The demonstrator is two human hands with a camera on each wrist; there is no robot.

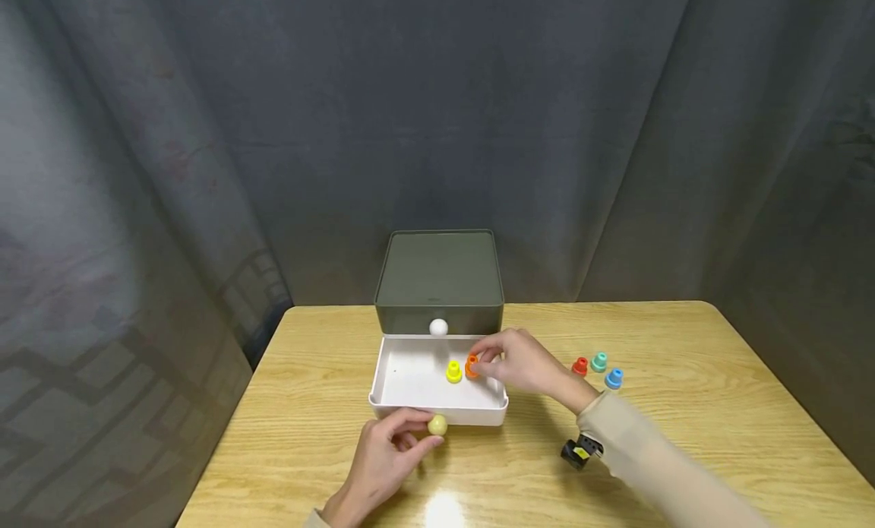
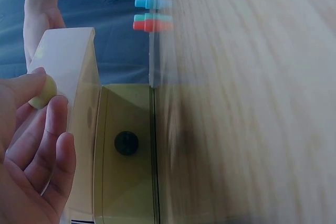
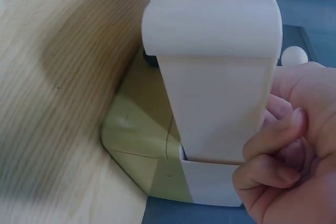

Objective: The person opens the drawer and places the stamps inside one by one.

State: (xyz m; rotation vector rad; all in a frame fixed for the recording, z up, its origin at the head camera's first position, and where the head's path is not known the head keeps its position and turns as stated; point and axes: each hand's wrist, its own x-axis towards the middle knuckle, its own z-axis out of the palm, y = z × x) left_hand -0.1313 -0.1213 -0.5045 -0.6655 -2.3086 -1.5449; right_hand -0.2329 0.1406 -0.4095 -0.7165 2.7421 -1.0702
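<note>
My left hand (image 1: 386, 453) pinches the pale yellow round knob (image 1: 437, 425) on the front of a white drawer (image 1: 413, 387). The drawer stands pulled out of a dark green box (image 1: 440, 270). Over the drawer's right side, my right hand (image 1: 522, 361) holds an orange stepped peg (image 1: 470, 369) between thumb and fingers. Just left of it, a yellow peg (image 1: 453, 373) stands upright on the drawer floor. In the right wrist view the drawer's side wall hides the pegs, while the curled fingers (image 3: 270, 169) show beside it.
Right of the box, a red peg (image 1: 579, 367), a teal peg (image 1: 599, 362) and a blue peg (image 1: 614, 379) stand on the wooden table (image 1: 321, 361). A white knob (image 1: 439, 327) sits above the drawer, and a dark knob (image 2: 126, 143) below it. Grey curtains (image 1: 437, 118) hang behind.
</note>
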